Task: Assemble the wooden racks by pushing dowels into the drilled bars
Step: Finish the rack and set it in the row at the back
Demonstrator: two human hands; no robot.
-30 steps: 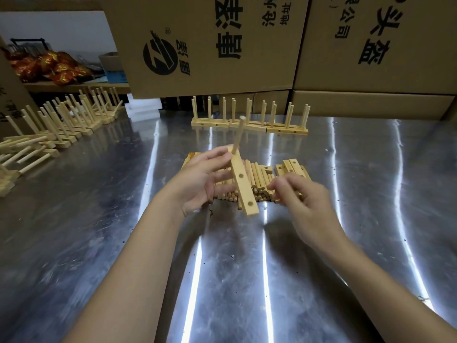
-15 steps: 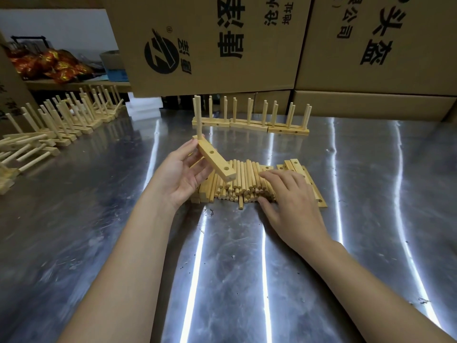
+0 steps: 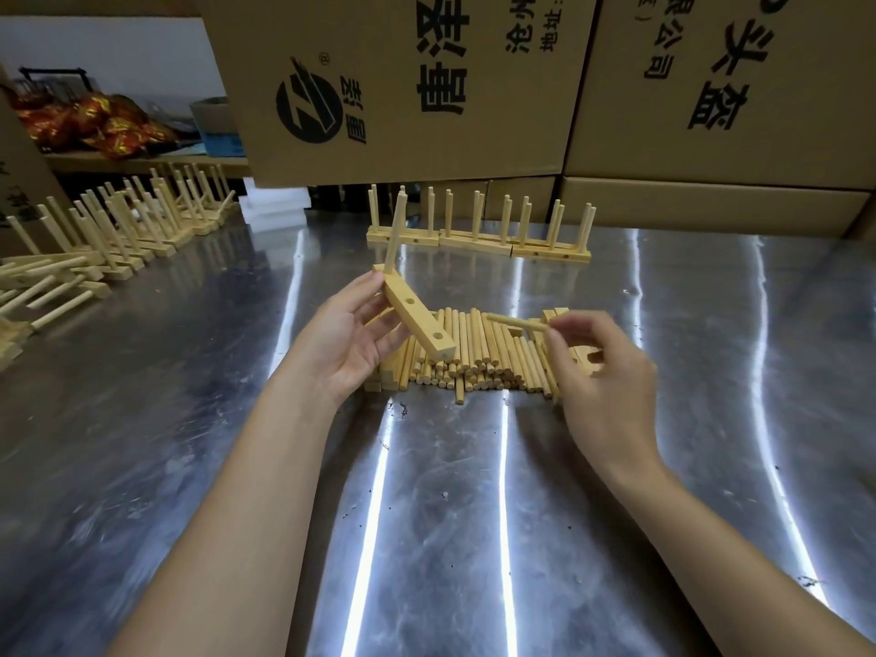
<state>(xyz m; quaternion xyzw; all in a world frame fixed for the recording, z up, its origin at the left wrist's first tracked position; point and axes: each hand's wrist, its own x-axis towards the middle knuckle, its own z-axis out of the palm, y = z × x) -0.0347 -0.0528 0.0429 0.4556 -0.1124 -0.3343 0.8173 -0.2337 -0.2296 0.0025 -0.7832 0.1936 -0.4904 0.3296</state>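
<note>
My left hand holds a drilled wooden bar tilted above the table. One dowel stands upright in the bar's far hole; two empty holes face up. My right hand pinches a single loose dowel just above the pile of loose dowels, to the right of the bar. A few more drilled bars lie at the right end of the pile, partly hidden by my right hand.
A metal table carries a row of finished racks at the back and many more racks along the left. Large cardboard boxes stand behind. White foam blocks sit at the back left.
My right hand has lifted off the pile with one dowel pinched in it. My left hand has raised and tilted the bar slightly; its dowel still stands upright.
</note>
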